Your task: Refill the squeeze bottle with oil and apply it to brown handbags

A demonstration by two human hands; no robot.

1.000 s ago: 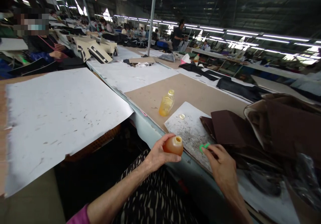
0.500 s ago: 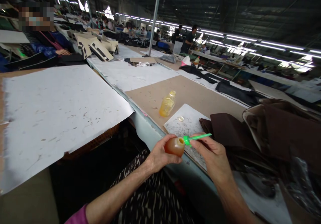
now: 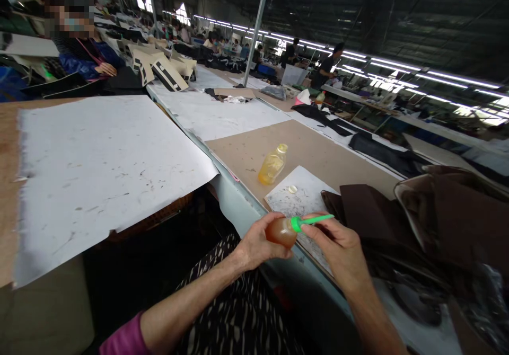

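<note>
My left hand (image 3: 254,243) is closed round a small amber bottle (image 3: 280,231), held over the table's near edge. My right hand (image 3: 342,251) pinches a green nozzle cap (image 3: 311,220) whose base sits on the bottle's mouth, its thin tip pointing right. Just beyond lies a stained white sheet (image 3: 296,198) with a small pale cap (image 3: 292,189) on it. A second, yellowish bottle (image 3: 272,165) lies on the brown board (image 3: 318,156) behind that.
Dark brown fabric pieces (image 3: 397,217) pile at the right. A large white paper sheet (image 3: 103,159) covers the table at left, with a dark gap between the tables. Other people work at tables farther back and at the upper left.
My right hand picked the green nozzle cap off the sheet, brought it left and set it onto the bottle's open mouth. The view shifted slightly.
</note>
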